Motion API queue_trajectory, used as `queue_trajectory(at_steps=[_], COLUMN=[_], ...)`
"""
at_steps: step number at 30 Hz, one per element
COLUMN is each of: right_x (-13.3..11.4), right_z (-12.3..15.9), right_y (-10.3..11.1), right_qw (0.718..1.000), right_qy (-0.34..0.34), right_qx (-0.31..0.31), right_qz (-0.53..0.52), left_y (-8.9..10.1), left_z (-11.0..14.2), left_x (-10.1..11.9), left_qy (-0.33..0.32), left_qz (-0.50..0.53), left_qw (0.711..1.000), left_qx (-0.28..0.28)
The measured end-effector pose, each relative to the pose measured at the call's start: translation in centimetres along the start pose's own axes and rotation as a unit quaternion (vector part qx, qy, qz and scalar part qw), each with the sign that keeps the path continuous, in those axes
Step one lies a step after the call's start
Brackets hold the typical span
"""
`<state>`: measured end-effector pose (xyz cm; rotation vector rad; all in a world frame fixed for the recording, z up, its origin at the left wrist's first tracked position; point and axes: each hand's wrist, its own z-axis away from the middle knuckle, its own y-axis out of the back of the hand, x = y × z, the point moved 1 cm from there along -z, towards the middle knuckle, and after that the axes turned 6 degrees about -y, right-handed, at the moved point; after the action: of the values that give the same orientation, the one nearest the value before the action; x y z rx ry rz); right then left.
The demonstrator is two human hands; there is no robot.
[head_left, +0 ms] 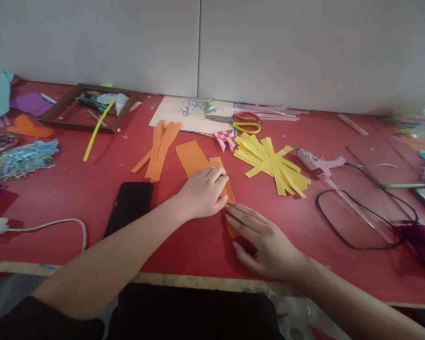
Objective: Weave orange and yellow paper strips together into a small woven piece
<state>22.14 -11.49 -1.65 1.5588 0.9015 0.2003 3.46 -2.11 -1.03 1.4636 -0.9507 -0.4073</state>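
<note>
An orange paper strip (229,192) lies lengthwise on the red table under both hands. My left hand (205,192) is closed over it, fingers curled and pressed down on the paper. Flat against the strip's right edge rest the stretched fingers of my right hand (264,236), with the thumb apart. A wider orange paper piece (192,158) lies just beyond my left hand, partly covered by it. To the left is a pile of cut orange strips (161,151); to the right is a pile of yellow strips (272,163).
A black phone (129,208) lies left of my left forearm. Scissors (246,123) and a pink woven paper piece (225,139) sit farther back. At right is a glue gun (320,164) with a looped cord. A brown frame (88,125) holds small items at back left.
</note>
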Motion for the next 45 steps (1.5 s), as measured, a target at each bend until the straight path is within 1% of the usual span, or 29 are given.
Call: queue_trajectory(at_steps=[5, 9, 11, 13, 19, 24, 29, 32, 36, 38, 40, 42, 45], right_x=[-0.1, 0.8, 1.4, 2.0, 3.1, 4.2, 5.4, 6.5, 7.9, 8.5, 9.0, 9.2, 9.0], right_z=[-0.2, -0.9, -1.4, -2.0, -3.8, -5.4, -8.0, -9.6, -11.2, -11.7, -12.0, -12.0, -11.0], right_y=[0.4, 0.6, 0.8, 0.9, 1.5, 1.3, 1.0, 0.7, 0.3, 0.1, 0.1, 0.3, 0.6], right_qw=[0.999, 0.997, 0.997, 0.997, 0.996, 0.985, 0.969, 0.969, 0.963, 0.964, 0.966, 0.967, 0.966], right_qy=[-0.023, -0.041, -0.058, -0.065, -0.048, -0.072, -0.114, -0.138, -0.163, -0.180, -0.191, -0.182, -0.165], right_qx=[0.017, 0.028, 0.044, 0.045, 0.065, 0.003, -0.001, -0.008, -0.001, 0.000, 0.002, 0.015, 0.044], right_qz=[-0.024, -0.052, -0.028, 0.007, 0.048, 0.159, 0.221, 0.207, 0.213, 0.196, 0.176, 0.176, 0.192], left_y=[0.1, 0.0, 0.0, 0.0, 0.1, 0.0, 0.2, 0.1, 0.0, 0.0, 0.1, 0.2, 0.2], left_z=[0.2, 0.2, 0.1, 0.1, 0.0, 0.0, -0.1, -0.2, -0.2, -0.2, -0.2, -0.2, -0.3], left_x=[-0.1, -0.4, -0.5, -0.6, -0.8, -0.8, -0.7, -0.8, -1.0, -1.0, -1.1, -1.2, -1.3], left_qy=[0.006, 0.020, 0.032, 0.037, 0.035, 0.041, 0.045, 0.045, 0.033, 0.033, 0.038, 0.043, 0.041], left_qz=[-0.016, -0.028, -0.028, -0.024, -0.017, -0.024, -0.021, -0.020, -0.015, -0.014, -0.014, -0.013, -0.012], left_qw=[1.000, 0.999, 0.999, 0.999, 0.999, 0.999, 0.999, 0.998, 0.999, 0.999, 0.999, 0.999, 0.999], left_qx=[-0.007, -0.020, -0.027, -0.031, -0.009, -0.004, -0.020, -0.031, -0.020, -0.019, -0.022, -0.024, -0.027])
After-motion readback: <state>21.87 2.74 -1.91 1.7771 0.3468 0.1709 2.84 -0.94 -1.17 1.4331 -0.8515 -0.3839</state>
